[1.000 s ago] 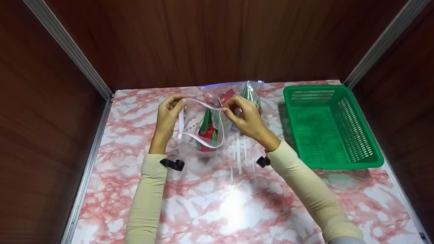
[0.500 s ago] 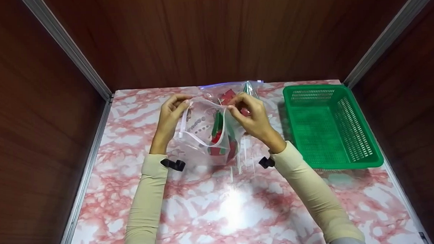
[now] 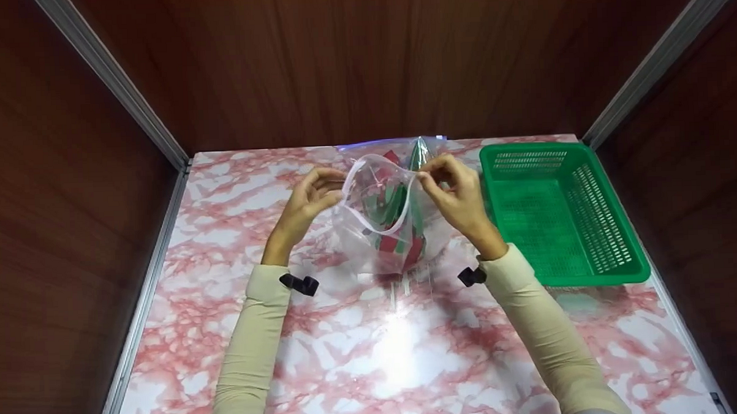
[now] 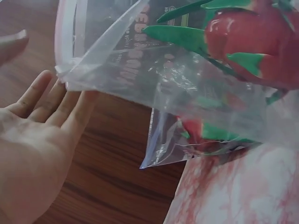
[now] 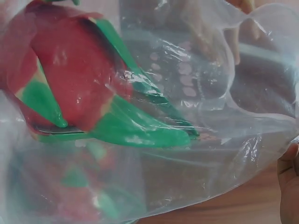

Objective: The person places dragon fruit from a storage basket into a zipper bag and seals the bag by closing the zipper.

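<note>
A clear zip bag (image 3: 359, 253) with a white zip rim hangs between my hands, its mouth spread into a round opening. Inside lies a red dragon fruit (image 5: 70, 70) with green leafy scales, seen through the plastic. My right hand (image 3: 460, 194) pinches the right side of the rim between thumb and fingertips. At the left side, my left hand (image 3: 307, 200) has its fingers extended against the rim; the left wrist view shows the thumb apart from them. Behind stands a second zip bag (image 4: 156, 144) with a purple zip, holding another dragon fruit (image 4: 194, 128), partly hidden.
A green plastic basket (image 3: 637, 265) with perforated sides stands on the right of the table (image 3: 226, 353), which has a red and white marbled top. Brown wood-grain panels (image 3: 351, 66) enclose the back and sides. A bright reflection lies on the tabletop in front.
Both hands have shifted right with the bag, so it overlaps the rear bag more. The left hand has gone from pinching the rim to extended fingers; the right still pinches.
</note>
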Motion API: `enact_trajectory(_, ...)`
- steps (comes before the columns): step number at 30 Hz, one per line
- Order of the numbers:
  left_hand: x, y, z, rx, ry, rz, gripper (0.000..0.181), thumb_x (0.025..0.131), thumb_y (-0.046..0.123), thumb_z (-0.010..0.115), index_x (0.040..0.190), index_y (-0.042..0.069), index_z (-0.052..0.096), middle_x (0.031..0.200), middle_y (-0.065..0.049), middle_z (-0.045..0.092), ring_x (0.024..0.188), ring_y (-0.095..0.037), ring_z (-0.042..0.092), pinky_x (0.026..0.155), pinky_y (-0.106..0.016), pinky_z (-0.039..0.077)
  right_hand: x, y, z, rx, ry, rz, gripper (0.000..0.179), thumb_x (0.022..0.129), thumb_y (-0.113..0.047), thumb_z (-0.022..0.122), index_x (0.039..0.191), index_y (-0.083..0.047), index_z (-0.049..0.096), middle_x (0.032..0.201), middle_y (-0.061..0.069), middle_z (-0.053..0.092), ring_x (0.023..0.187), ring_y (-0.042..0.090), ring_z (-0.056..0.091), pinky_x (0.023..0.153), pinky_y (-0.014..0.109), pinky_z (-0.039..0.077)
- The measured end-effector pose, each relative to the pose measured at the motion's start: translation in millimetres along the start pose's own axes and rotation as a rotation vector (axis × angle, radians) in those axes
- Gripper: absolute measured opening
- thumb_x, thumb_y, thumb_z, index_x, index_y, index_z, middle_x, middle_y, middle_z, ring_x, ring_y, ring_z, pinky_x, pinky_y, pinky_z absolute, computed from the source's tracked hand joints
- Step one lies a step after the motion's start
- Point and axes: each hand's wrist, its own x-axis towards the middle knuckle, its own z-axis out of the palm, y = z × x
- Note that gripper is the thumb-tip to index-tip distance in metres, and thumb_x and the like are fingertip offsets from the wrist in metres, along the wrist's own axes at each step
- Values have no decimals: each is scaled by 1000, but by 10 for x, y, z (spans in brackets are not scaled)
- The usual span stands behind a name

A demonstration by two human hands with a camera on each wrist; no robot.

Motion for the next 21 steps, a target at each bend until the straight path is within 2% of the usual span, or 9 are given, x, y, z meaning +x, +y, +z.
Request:
enact_trajectory(4,0,-54,51,-6,-94,-44,63,89,-9,73,144,-9,45,151,-31,49,147,-53,41,123,-45,46,-27,70,-79,-7,41,31,10,89,16,74,94,9,69,86,21,72,73,1,62,68,12,51)
enact_trajectory(6,6,-72,79,6,-115,-66,71,85,-12,77,147,-8,41,155,-34,43,151,-52,37,127,-47,41,-36,104,-113,-7,58,42,7,90,14,74,93,9,69,85,21,72,72,1,63,68,12,52)
enact_trajectory(8,16,-97,101,37,-111,-86,73,84,-14,78,147,-8,40,155,-31,44,151,-45,41,128,-46,40,-48,139,-141,-8,74,55,5,92,12,74,92,9,69,84,21,72,71,2,62,66,12,51)
enact_trajectory(10,27,-123,119,76,-88,-97,67,84,-13,79,142,-9,45,150,-25,51,145,-36,50,126,-45,43,-66,171,-162,-17,90,78,5,92,12,73,91,10,69,84,21,72,70,1,60,65,12,50)
enact_trajectory(14,44,-183,131,180,-14,-86,39,89,-8,79,124,-10,61,130,-14,64,122,-22,66,113,-42,56,-105,205,-182,-33,106,120,4,91,14,71,91,14,67,83,26,70,70,-1,59,64,10,48)
enact_trajectory(17,42,-211,129,255,31,-67,21,94,-1,78,111,-8,68,116,-11,69,110,-18,69,101,-36,61,-129,219,-194,-35,113,134,4,91,17,69,91,17,65,83,31,68,70,-2,58,65,9,47)
enact_trajectory(21,32,-226,133,326,63,-63,17,96,2,76,110,-5,71,110,-11,72,105,-16,69,94,-27,61,-158,253,-227,-27,119,156,5,93,12,71,92,15,67,83,27,69,71,-1,58,65,10,48)
